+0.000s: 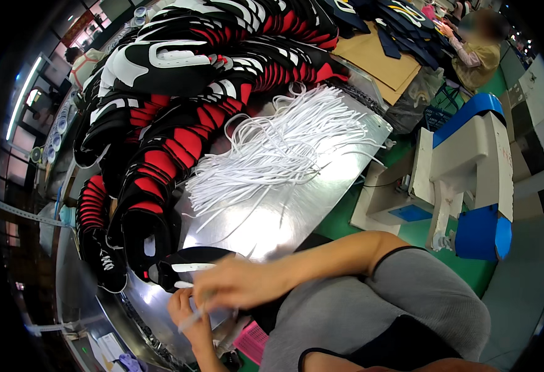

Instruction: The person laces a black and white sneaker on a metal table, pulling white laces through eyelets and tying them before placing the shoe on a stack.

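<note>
Head | shoe upper (191,259): black, white-trimmed | right hand (238,285): blurred | left hand (185,307): curled | both grips unclear

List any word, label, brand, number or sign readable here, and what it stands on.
None reads clearly.
Beige machine: reddish marks, too small to read.
Navy pieces: pale shapes, partly covered, unreadable.
Black, white and red shoe uppers: bold white shapes, no word made out.
Lower-left sheet: too small.

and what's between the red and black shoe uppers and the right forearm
In the head view, a heap of white shoelaces, then shiny metal tabletop, between the shoe uppers and the right forearm.
</note>
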Demonstrator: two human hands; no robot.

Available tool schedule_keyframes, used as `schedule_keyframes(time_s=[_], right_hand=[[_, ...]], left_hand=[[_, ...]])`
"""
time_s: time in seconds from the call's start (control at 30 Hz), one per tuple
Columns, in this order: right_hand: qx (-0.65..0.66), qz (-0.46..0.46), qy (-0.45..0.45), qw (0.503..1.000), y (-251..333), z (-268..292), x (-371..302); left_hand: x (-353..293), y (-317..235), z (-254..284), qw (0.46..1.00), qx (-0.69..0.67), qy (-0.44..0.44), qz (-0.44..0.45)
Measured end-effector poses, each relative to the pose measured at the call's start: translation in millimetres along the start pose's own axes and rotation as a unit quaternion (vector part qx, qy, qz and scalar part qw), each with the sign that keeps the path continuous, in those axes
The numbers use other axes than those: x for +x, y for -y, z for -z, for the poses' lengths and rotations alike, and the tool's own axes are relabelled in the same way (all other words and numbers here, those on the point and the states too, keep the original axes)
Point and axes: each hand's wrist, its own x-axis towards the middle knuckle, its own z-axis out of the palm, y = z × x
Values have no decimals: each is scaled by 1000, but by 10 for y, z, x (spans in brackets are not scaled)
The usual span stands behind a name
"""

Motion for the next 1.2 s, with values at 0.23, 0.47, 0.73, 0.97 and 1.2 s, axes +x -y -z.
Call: schedule_keyframes(time_s=[0.23, 0.47, 0.73, 0.97, 1.2], right_hand=[[466, -296, 134, 823, -14, -363, -144], [297, -353, -116, 879, -653, -225, -599], [149, -382, -199, 890, -941, -31, -474], [294, -387, -170, 857, -694, -104, -450], [199, -386, -156, 887, -676, -55, -454]], left_hand=[[80, 93, 162, 993, 65, 65, -70], [473, -28, 110, 976, 61, 204, -38], [434, 15, -181, 609, -502, 350, 504], [447, -453, -324, 648, -638, 187, 373], [409, -534, -483, 647, -695, 131, 284]])
